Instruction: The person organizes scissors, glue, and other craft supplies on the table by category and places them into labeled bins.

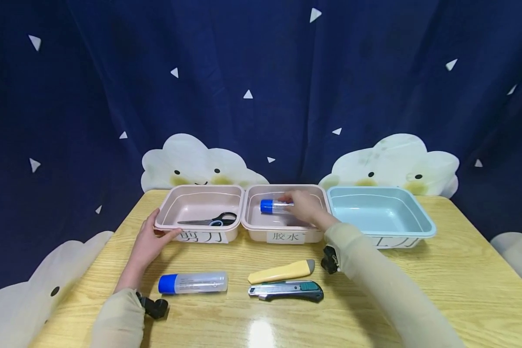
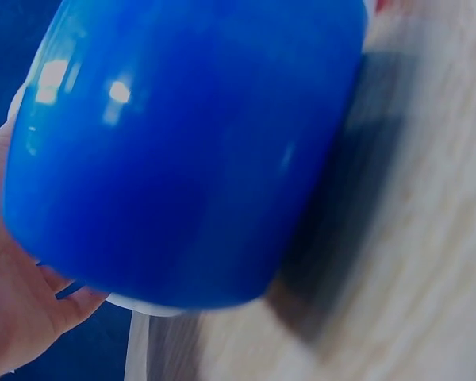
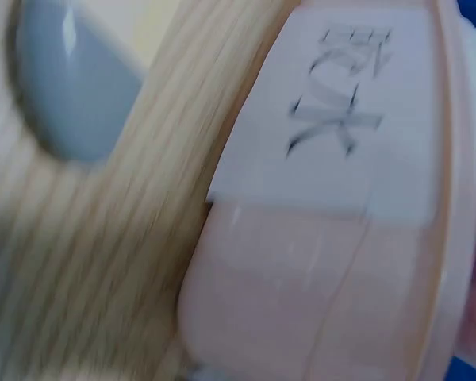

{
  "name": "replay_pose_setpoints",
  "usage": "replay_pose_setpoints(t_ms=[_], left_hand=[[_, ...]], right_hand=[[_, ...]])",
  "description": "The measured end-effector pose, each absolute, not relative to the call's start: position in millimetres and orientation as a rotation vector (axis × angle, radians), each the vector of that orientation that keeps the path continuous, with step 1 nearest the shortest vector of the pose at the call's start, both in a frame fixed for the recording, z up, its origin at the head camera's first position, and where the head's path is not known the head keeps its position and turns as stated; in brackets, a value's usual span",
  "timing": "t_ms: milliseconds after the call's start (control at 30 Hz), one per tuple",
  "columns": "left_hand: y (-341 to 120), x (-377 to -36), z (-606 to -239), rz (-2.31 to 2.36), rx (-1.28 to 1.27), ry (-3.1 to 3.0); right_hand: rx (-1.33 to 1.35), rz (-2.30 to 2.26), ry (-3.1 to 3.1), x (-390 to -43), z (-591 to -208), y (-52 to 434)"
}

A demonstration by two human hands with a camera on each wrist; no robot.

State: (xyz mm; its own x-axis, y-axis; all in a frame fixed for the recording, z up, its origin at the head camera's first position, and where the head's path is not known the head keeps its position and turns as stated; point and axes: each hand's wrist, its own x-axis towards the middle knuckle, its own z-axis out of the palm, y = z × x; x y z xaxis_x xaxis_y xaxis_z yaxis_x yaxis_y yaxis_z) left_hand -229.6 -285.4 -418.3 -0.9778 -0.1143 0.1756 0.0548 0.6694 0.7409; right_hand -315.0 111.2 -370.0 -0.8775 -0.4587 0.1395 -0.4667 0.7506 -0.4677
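Blue-capped clear tube (image 1: 276, 207) is inside the middle pink bin (image 1: 256, 234), level, cap pointing left; can't tell if it touches the floor. Right hand (image 1: 303, 205) reaches over that bin's near right corner and grasps the tube's uncapped end, fingertips partly hidden. Left pink bin (image 1: 200, 186) stands just left of the middle bin, black-handled scissors (image 1: 222, 221) lying in it. Left hand (image 1: 150, 240) rests spread at its near left corner, thumb along the front, not clenched. Light-blue bin (image 1: 400, 210) stands just right of the middle bin, label partly behind the sleeve. Bench (image 1: 226, 319), near side of the middle bin: yellow cutter (image 1: 280, 272), then green-and-black cutter (image 1: 289, 290); second tube (image 1: 200, 282), blue-capped too, farther left. Navy curtain (image 1: 278, 58) behind the middle bin.
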Motion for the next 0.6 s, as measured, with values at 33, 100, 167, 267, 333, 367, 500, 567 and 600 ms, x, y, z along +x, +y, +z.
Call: replay_pose_setpoints(t_ms=[33,100,167,267,333,367,500,567,600], left_hand=[[-285.6,-229.7,-418.3,-1.196,0.049,-2.676],[-285.6,-229.5,-417.5,-1.197,0.051,-2.675],[-285.4,-228.9,-416.6,-1.198,0.052,-2.680],[-285.0,-228.7,-415.2,-1.195,0.055,-2.684],[-284.7,-228.7,-414.6,-1.192,0.058,-2.686],[-284.7,-228.8,-414.5,-1.192,0.058,-2.687],[-285.2,-228.2,-414.9,-1.195,0.062,-2.685],[-285.1,-229.0,-415.5,-1.197,0.058,-2.681],[-284.8,-229.6,-415.8,-1.197,0.056,-2.679]], right_hand=[[0.789,0.837,-2.909,-312.4,-368.8,108.0],[0.825,0.926,-2.872,-307.5,-366.4,100.7],[0.875,0.971,-2.820,-302.5,-364.4,92.9],[0.960,0.983,-2.753,-295.7,-361.0,81.2],[1.018,0.978,-2.710,-290.9,-359.1,74.0],[1.033,0.992,-2.704,-288.0,-358.0,70.5],[1.079,1.028,-2.674,-274.1,-356.2,55.9],[1.097,1.064,-2.666,-265.7,-355.6,49.4],[1.113,1.071,-2.655,-261.4,-355.7,46.4]])
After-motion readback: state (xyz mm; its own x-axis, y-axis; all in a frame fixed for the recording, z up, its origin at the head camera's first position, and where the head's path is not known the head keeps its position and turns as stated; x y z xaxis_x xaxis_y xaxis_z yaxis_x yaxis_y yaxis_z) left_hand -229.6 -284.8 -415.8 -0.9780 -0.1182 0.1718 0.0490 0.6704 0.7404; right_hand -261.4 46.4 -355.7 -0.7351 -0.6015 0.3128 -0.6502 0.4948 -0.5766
